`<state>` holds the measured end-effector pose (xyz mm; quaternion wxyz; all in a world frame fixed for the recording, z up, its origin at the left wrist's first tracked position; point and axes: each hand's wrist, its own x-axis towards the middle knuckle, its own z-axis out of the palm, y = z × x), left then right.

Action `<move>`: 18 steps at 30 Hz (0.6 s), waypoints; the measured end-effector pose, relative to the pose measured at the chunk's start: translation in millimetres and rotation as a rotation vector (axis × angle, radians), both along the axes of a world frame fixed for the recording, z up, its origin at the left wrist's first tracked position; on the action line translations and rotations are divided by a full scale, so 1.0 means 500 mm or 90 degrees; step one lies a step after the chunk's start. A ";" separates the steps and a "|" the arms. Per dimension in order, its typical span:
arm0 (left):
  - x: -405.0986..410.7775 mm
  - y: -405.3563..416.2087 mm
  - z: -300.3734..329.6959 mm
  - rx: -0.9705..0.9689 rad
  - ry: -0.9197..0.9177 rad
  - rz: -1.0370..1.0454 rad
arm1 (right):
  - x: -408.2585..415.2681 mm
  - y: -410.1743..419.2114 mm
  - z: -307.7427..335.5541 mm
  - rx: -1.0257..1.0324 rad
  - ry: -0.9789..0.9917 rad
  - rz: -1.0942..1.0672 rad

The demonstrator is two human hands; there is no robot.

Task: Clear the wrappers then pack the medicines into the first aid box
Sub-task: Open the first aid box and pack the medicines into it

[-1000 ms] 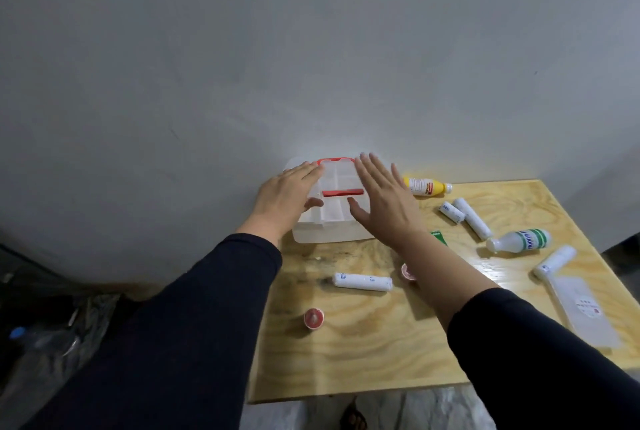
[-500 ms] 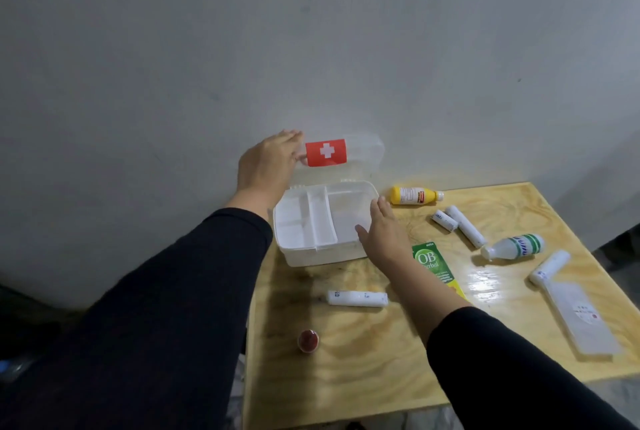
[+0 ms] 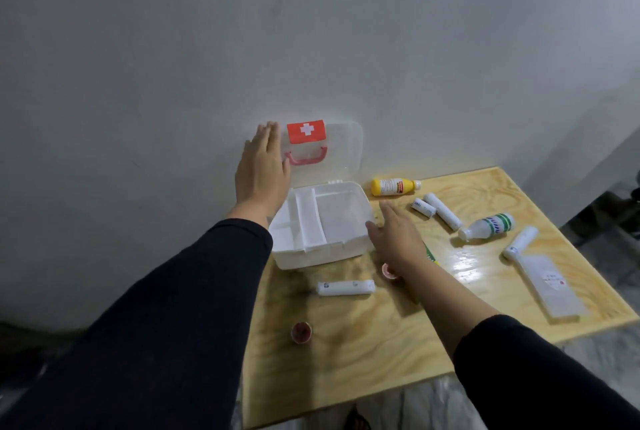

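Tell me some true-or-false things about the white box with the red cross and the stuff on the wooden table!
1. The lid of the white plastic first aid box stands open. True.
2. The box's compartments are full of medicines. False: they look empty.
3. The yellow plastic bottle lies on its side on the wooden table. True.
4. The right hand holds the white bottle with green stripes. False: it is open and empty, beside the box.
5. The left hand is open, by the lid's left edge. True.
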<state>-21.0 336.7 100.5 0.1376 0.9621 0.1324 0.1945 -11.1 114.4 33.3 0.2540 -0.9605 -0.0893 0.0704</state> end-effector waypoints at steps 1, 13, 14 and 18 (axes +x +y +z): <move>-0.018 -0.011 -0.016 -0.014 0.006 0.014 | -0.004 -0.022 -0.001 -0.008 -0.002 -0.018; -0.125 -0.077 -0.159 -0.071 0.282 -0.035 | -0.116 -0.189 -0.084 -0.005 0.117 -0.226; -0.124 -0.076 -0.161 -0.058 0.284 -0.042 | -0.118 -0.190 -0.086 0.013 0.108 -0.238; -0.117 -0.070 -0.166 -0.024 0.308 -0.054 | -0.103 -0.192 -0.049 0.105 0.035 -0.279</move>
